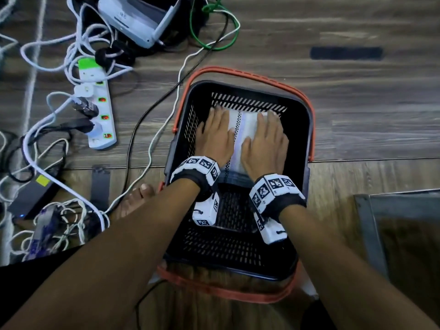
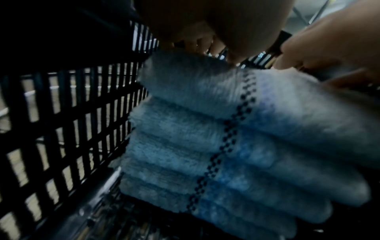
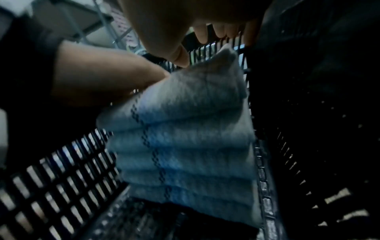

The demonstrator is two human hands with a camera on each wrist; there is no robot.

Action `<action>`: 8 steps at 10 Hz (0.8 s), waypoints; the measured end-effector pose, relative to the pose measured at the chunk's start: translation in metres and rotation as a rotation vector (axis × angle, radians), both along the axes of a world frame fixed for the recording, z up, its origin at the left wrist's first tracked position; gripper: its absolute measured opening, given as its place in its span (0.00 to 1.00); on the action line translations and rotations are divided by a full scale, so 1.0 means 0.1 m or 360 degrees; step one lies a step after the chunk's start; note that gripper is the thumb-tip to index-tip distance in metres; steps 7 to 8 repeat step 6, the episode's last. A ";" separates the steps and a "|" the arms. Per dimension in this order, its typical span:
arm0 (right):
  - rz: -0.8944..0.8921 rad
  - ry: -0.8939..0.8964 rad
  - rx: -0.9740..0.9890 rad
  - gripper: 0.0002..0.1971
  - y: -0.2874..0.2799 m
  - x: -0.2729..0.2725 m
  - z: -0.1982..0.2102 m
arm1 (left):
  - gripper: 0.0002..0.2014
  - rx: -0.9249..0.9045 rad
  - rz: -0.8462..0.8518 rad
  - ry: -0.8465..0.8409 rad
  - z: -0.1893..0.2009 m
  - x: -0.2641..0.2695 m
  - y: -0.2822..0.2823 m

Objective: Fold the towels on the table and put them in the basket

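A black slatted basket [image 1: 302, 129] with orange handles stands on the wooden floor. Inside, against its far wall, lies a stack of several folded white towels [image 1: 245, 129] with a blue band and a dark checked stripe. My left hand [image 1: 215, 136] lies flat on the left half of the top towel, fingers straight. My right hand [image 1: 265, 141] presses flat on the right half. In the left wrist view the towel stack [image 2: 205, 138] sits beside the basket wall [image 2: 61, 113] under my palm. The right wrist view shows the same stack [image 3: 185, 138] under both hands.
A white power strip [image 1: 98, 115] with plugs and tangled cables [image 1: 47, 163] lies left of the basket. A white device [image 1: 133, 17] sits at the top. A bare foot [image 1: 135, 201] is by the basket's left side. A table corner [image 1: 404, 234] is at the right.
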State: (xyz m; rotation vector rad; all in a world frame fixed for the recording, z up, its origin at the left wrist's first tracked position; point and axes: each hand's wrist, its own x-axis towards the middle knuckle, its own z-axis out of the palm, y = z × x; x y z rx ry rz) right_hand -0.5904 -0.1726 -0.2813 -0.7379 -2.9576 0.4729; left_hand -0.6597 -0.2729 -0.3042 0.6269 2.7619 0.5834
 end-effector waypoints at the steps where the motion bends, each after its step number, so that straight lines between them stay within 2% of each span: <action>1: 0.0057 -0.0161 0.0116 0.32 -0.05 0.04 -0.27 | 0.27 -0.0199 -0.0089 -0.0030 -0.21 0.01 -0.03; 3: -0.0091 -0.0031 0.0103 0.33 -0.14 0.05 -0.58 | 0.28 -0.0255 -0.0096 0.0026 -0.39 0.04 0.01; 5: 0.0018 -0.0237 -0.0010 0.34 -0.09 0.05 -0.45 | 0.29 -0.0391 -0.0104 -0.0107 -0.22 0.05 0.05; 6: 0.0080 -0.0465 -0.0125 0.33 -0.02 0.09 -0.25 | 0.29 -0.0454 -0.0168 -0.0308 -0.05 0.09 0.02; 8: 0.0080 -0.0465 -0.0125 0.33 -0.02 0.09 -0.25 | 0.29 -0.0454 -0.0168 -0.0308 -0.05 0.09 0.02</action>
